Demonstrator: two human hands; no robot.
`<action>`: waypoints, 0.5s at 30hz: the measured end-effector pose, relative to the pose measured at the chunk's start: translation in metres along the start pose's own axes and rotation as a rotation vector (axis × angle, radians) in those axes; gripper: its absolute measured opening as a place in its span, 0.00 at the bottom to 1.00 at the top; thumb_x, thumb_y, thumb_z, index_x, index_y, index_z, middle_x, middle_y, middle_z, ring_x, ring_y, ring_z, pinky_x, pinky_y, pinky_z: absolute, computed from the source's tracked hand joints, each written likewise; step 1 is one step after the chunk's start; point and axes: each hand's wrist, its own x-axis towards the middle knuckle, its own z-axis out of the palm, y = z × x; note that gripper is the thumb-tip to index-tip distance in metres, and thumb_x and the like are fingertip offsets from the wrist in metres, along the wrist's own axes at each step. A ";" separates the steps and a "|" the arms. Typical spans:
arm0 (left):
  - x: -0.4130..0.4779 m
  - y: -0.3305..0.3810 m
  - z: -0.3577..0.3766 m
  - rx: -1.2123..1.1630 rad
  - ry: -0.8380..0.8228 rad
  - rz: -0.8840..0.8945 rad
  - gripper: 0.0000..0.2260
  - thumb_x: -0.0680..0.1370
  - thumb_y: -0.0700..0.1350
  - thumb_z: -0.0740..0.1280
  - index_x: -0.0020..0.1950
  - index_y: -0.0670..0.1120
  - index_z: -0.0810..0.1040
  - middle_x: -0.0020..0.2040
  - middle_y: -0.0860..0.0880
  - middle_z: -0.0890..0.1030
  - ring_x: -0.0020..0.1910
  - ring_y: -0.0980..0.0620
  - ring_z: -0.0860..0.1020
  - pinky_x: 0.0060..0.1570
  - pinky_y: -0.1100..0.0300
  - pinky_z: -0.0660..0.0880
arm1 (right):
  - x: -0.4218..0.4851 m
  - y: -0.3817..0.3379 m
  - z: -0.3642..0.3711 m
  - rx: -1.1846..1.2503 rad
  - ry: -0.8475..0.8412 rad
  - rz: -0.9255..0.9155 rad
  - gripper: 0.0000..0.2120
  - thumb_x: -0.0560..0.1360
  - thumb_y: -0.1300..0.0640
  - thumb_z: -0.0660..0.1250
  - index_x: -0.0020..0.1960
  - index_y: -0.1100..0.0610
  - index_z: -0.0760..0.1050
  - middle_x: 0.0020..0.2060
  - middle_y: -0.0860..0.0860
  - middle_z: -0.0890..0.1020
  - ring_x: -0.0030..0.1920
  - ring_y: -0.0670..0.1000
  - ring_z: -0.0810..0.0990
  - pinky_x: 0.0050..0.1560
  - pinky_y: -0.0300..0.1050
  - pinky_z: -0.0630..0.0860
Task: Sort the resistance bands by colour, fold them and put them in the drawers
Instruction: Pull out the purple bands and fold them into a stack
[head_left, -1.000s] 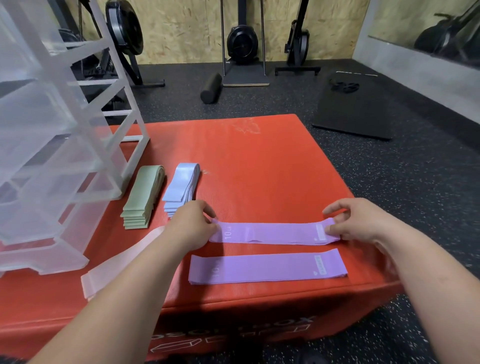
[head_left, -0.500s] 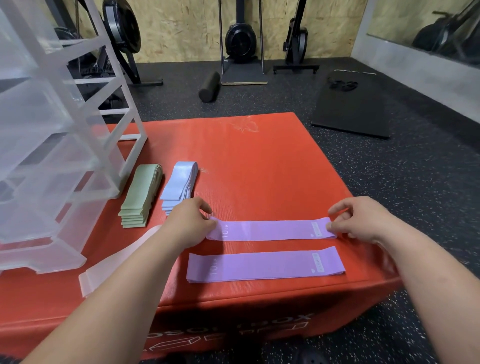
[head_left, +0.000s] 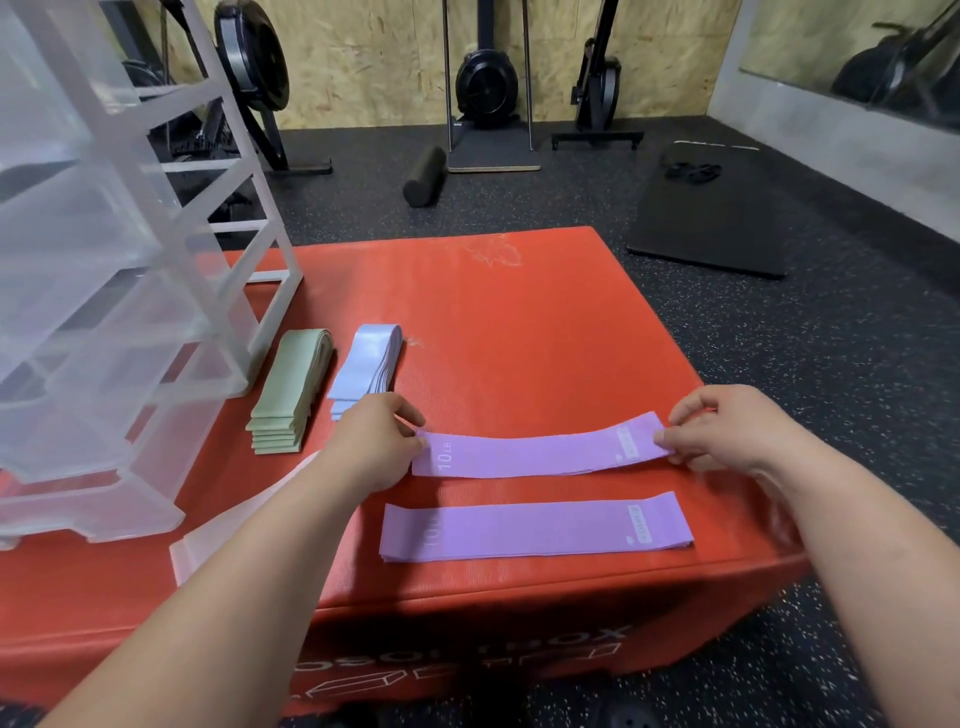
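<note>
Head view: I hold one purple band (head_left: 535, 457) by both ends.
My left hand (head_left: 374, 441) pinches its "10 LB" end and my right hand (head_left: 727, 431) its label end, low over the red tabletop (head_left: 519, 322). A second purple band (head_left: 535, 527) lies flat nearer me, and green (head_left: 291, 389) and blue stacks (head_left: 369, 364) sit beside the drawers (head_left: 104, 312).

A gym — rubber floor (head_left: 779, 338), rowing machines (head_left: 485, 88), foam roller (head_left: 425, 176), orange plyo box (head_left: 519, 322).

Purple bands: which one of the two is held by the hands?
The farther purple band: the left hand and the right hand pinch its two ends. The nearer purple band lies flat, untouched.
</note>
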 end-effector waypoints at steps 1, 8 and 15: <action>-0.001 0.000 -0.002 -0.029 0.004 0.001 0.08 0.75 0.39 0.74 0.50 0.50 0.82 0.40 0.49 0.86 0.37 0.47 0.84 0.46 0.47 0.85 | -0.001 -0.001 -0.001 0.057 -0.003 0.000 0.13 0.70 0.68 0.80 0.50 0.64 0.79 0.38 0.63 0.87 0.35 0.55 0.84 0.39 0.47 0.81; -0.018 0.005 -0.017 -0.124 0.049 0.018 0.08 0.76 0.37 0.74 0.51 0.49 0.83 0.40 0.47 0.84 0.31 0.49 0.79 0.43 0.45 0.85 | -0.011 -0.002 -0.003 0.314 -0.080 0.011 0.15 0.71 0.70 0.78 0.56 0.64 0.81 0.46 0.62 0.87 0.44 0.55 0.86 0.45 0.46 0.87; -0.043 -0.002 -0.032 -0.238 0.059 0.014 0.09 0.78 0.35 0.71 0.51 0.48 0.83 0.36 0.48 0.81 0.29 0.51 0.80 0.41 0.43 0.84 | -0.028 0.002 -0.003 0.410 -0.144 0.030 0.14 0.73 0.68 0.77 0.58 0.68 0.80 0.46 0.62 0.86 0.46 0.56 0.84 0.50 0.48 0.86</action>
